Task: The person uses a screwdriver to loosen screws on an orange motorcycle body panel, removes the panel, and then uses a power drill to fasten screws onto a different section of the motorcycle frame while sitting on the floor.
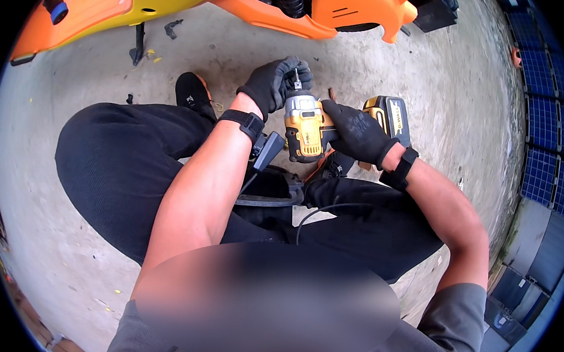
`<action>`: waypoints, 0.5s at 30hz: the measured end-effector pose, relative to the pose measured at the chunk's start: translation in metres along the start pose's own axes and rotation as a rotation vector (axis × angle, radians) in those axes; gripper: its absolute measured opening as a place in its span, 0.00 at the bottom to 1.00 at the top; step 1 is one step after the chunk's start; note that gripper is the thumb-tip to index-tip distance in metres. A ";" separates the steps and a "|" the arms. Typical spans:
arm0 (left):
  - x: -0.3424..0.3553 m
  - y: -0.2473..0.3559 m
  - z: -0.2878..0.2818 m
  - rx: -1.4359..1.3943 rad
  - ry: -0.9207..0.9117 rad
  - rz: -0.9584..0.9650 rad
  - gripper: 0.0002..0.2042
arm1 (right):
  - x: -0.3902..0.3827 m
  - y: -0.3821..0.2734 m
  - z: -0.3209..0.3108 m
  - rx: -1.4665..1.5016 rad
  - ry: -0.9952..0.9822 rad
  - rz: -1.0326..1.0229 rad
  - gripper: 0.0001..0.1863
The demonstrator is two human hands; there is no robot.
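My right hand point(356, 129) in a black glove is closed around the grip of a yellow and black cordless driver point(304, 127), whose battery point(395, 118) sticks out to the right. The tool's nose points away from me, with a short silver bit point(297, 79) in it. My gloved left hand point(271, 82) is closed at the nose, its fingers curled around the bit's tip; any small piece inside them is hard to make out.
An orange and yellow vehicle body point(118, 1) with a black coiled spring spans the top. Small dark pieces point(172, 28) lie on the concrete floor point(94, 74). My crossed legs point(115, 159) hold a black strap-like item between them. Blue gridded panels point(540, 127) line the right edge.
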State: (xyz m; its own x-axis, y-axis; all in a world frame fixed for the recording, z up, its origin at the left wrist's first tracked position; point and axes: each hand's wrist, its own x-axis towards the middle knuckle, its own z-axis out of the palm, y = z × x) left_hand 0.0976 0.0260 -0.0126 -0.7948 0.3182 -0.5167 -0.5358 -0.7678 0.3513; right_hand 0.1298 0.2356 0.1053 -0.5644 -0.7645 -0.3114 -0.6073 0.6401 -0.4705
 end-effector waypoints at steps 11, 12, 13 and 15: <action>0.001 -0.001 -0.004 0.018 -0.018 -0.026 0.13 | 0.000 0.002 0.002 -0.014 -0.022 0.023 0.33; 0.000 -0.001 -0.005 0.010 -0.027 -0.016 0.13 | 0.000 0.001 0.002 -0.010 -0.031 0.034 0.33; 0.000 -0.001 -0.006 0.003 -0.036 -0.006 0.13 | 0.000 0.002 0.004 -0.008 -0.022 0.024 0.33; 0.001 -0.002 -0.006 -0.002 -0.048 0.007 0.13 | 0.000 0.004 0.005 -0.007 0.000 0.007 0.33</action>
State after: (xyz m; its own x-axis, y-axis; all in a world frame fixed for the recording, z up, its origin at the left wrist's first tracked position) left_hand 0.0997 0.0239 -0.0184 -0.8111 0.3395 -0.4764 -0.5300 -0.7710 0.3531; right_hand 0.1301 0.2373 0.0994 -0.5689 -0.7600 -0.3144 -0.6073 0.6459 -0.4626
